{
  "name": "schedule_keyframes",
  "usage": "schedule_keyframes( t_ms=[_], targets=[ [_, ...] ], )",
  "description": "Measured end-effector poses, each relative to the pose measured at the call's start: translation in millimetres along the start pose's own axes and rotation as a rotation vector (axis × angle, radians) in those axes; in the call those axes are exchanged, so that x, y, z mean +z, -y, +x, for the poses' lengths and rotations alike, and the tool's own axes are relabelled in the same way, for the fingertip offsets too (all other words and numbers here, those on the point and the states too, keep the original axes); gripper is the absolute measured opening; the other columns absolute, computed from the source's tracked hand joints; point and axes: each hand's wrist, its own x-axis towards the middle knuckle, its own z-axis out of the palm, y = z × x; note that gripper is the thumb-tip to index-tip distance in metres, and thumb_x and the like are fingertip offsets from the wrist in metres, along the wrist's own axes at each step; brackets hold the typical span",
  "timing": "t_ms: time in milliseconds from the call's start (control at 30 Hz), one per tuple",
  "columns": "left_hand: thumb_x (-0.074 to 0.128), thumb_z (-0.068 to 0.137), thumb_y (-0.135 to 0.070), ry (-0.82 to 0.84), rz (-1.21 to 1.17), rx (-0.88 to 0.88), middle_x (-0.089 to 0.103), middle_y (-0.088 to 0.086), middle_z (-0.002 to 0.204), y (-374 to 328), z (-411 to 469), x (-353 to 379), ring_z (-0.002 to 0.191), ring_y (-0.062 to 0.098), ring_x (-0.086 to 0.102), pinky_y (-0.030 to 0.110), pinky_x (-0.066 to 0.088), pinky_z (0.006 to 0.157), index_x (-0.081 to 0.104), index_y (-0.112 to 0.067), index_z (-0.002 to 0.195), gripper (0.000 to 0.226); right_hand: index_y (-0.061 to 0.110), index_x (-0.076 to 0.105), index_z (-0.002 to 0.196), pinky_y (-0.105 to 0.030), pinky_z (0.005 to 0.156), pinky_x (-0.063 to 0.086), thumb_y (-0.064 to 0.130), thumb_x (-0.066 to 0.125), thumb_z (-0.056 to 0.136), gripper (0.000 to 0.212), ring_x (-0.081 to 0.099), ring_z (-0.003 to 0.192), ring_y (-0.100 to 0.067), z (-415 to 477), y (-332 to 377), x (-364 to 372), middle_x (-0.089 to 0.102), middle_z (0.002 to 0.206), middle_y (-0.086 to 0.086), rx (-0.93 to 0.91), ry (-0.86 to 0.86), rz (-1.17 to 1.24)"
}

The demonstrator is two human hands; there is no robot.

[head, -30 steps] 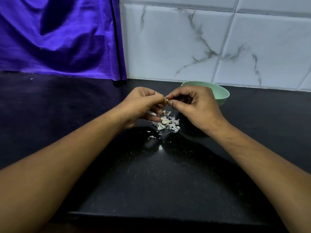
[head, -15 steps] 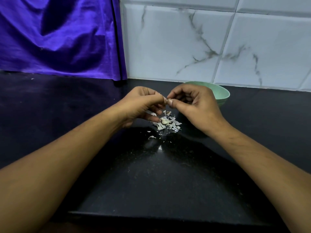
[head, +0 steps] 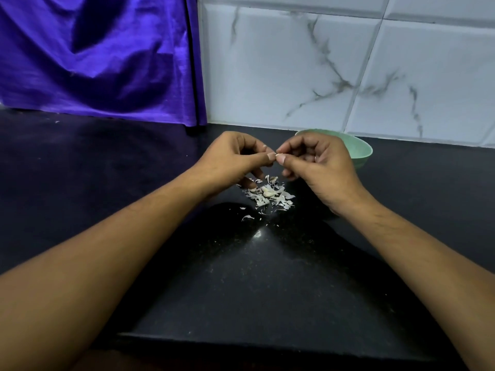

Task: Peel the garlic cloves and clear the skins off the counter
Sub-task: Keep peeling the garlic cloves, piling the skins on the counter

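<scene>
The garlic skins [head: 277, 197] lie in a loose white heap on the black counter [head: 241, 277], just above the centre of the frame. A pale, rounded garlic clove [head: 267, 193] sits in the middle of the heap, in contact with the skins around it. A few separate flakes lie just below and to the lower left of the heap.

The left hand [head: 235, 162] and the right hand [head: 321, 167] are positioned above the heap, clear of the counter surface. Both forearms enter from the lower corners of the frame and converge toward the centre. On each hand the fingers are curled inward and the thumb is extended toward the other hand. The two thumb tips are almost touching directly above the heap. Each hand is formed as a pinch, but the item between the fingertips is too small and too hidden to identify; whether either hand grasps a clove or a skin cannot be told.

A pale green bowl [head: 361, 152] stands on the counter behind the right hand, which covers the bowl's left part. Its contents are not visible.

A purple cloth [head: 101, 57] hangs in the upper left of the frame. White marble-pattern tiles [head: 348, 62] fill the upper right.
</scene>
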Motion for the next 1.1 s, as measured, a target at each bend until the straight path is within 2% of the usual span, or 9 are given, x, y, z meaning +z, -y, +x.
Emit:
schedule_keyframes(
  t_ms=[100,267,367,567,733,833,933,1033,1100],
  targets=[
    [0.074,0.094,-0.014,0.016,-0.001,-0.004,0.074,0.006,0.087,-1,-1,-2,0.070,0.013,0.067,0.032,0.060,0.057,0.074,-0.004,0.096,0.009,0.015,0.074,0.088,-0.024,0.060,0.055,0.004,0.079,0.087,0.012,0.064,0.063,-0.015,0,-1,-1,0.073,0.079,-0.005,-0.017,0.003,-0.023],
    [0.071,0.095,-0.011,0.031,-0.047,-0.041,0.071,0.006,0.086,-4,-2,0,0.068,0.012,0.065,0.031,0.060,0.057,0.072,-0.002,0.097,0.009,0.018,0.078,0.090,-0.029,0.064,0.052,0.014,0.080,0.086,0.006,0.062,0.063,-0.012,2,-5,-5,0.073,0.077,0.003,-0.054,0.027,-0.133],
    [0.069,0.095,-0.008,0.015,-0.059,-0.049,0.071,0.006,0.080,-4,-2,1,0.067,0.011,0.065,0.032,0.059,0.057,0.071,0.004,0.097,0.012,0.019,0.079,0.090,-0.027,0.064,0.047,0.014,0.080,0.087,0.006,0.059,0.064,-0.007,3,-5,-6,0.072,0.074,0.006,-0.077,0.038,-0.193],
    [0.065,0.093,-0.004,-0.013,-0.125,-0.084,0.069,0.004,0.073,-7,-4,4,0.065,0.012,0.063,0.029,0.058,0.055,0.072,0.000,0.088,0.009,0.016,0.078,0.089,-0.033,0.066,0.050,0.014,0.080,0.086,0.004,0.061,0.066,-0.013,1,-3,-3,0.075,0.078,-0.002,-0.063,0.033,-0.123],
    [0.063,0.093,-0.007,-0.026,-0.247,-0.140,0.069,0.004,0.074,-8,-4,7,0.063,0.011,0.062,0.026,0.058,0.053,0.072,-0.004,0.088,0.011,0.009,0.076,0.091,-0.023,0.061,0.053,0.003,0.076,0.089,0.006,0.063,0.064,-0.013,-1,1,3,0.072,0.077,-0.008,0.017,0.003,0.075],
    [0.065,0.093,-0.008,-0.034,-0.291,-0.157,0.069,0.003,0.073,-9,-3,7,0.062,0.011,0.061,0.025,0.057,0.051,0.072,-0.002,0.093,0.010,0.004,0.074,0.097,-0.032,0.063,0.057,0.005,0.074,0.091,0.006,0.065,0.064,-0.018,-3,1,6,0.071,0.077,-0.008,0.104,-0.011,0.185],
    [0.069,0.092,-0.010,-0.030,-0.271,-0.149,0.069,0.004,0.075,-9,-3,6,0.064,0.012,0.061,0.025,0.058,0.053,0.073,-0.003,0.092,0.008,0.002,0.075,0.099,-0.036,0.063,0.059,0.008,0.072,0.094,0.008,0.066,0.063,-0.019,-1,-2,4,0.072,0.078,-0.009,0.061,-0.018,0.072],
    [0.070,0.092,-0.010,-0.022,-0.215,-0.116,0.069,0.005,0.078,-9,-4,5,0.066,0.013,0.062,0.026,0.058,0.053,0.072,-0.002,0.092,0.009,0.005,0.077,0.098,-0.031,0.060,0.059,0.009,0.073,0.095,0.007,0.070,0.063,-0.022,-1,0,1,0.075,0.082,-0.013,-0.007,0.002,-0.047],
    [0.070,0.093,-0.009,-0.014,-0.182,-0.090,0.069,0.005,0.078,-8,-4,4,0.067,0.014,0.063,0.027,0.058,0.054,0.072,0.000,0.092,0.009,0.007,0.078,0.098,-0.033,0.061,0.060,0.010,0.073,0.094,0.006,0.071,0.064,-0.023,-1,2,0,0.076,0.084,-0.012,-0.002,0.008,-0.045]
  ],
)
